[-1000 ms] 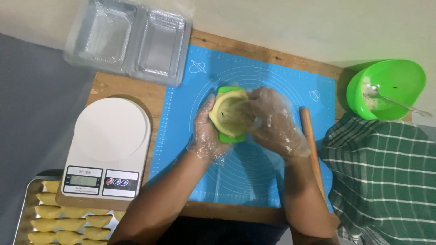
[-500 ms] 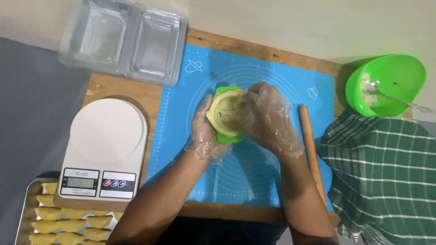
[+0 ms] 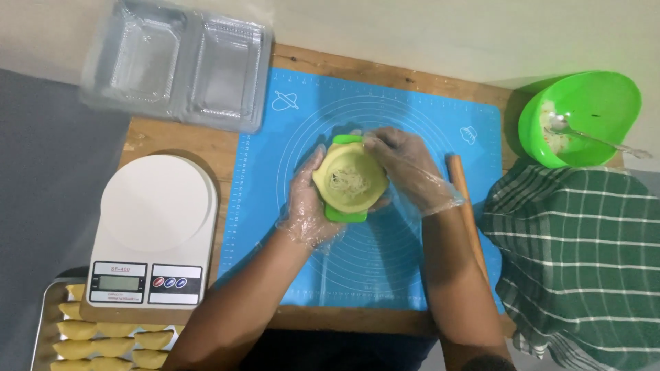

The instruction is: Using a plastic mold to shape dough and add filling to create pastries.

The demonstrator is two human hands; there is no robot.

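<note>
mid blue mat [image 3: 412, 275], w/ bare mat kept all round and the rolling pin [image 3: 467, 206] just beside, a green mould [image 3: 344, 213] lined w/ yellow dough [image 3: 330, 180] and pale shredded filling [image 3: 347, 180] is cupped by the gloved left hand [image 3: 306, 206] and pinched at its top rim by the right hand [image 3: 405, 165], the filling now being uncovered vs 0.5 s ago.

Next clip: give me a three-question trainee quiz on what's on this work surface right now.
1. True or false: the green bowl with the spoon stands on the blue silicone mat.
2. What lies on the dough round in the green press mould?
A. shredded filling
B. a whole egg
C. nothing
3. Which of the gloved hands cups the mould from below?

Key
1. False; it stands off the mat, by the green checked cloth.
2. A, the shredded filling.
3. The left hand; the right hand works at the dough's far edge.
</note>
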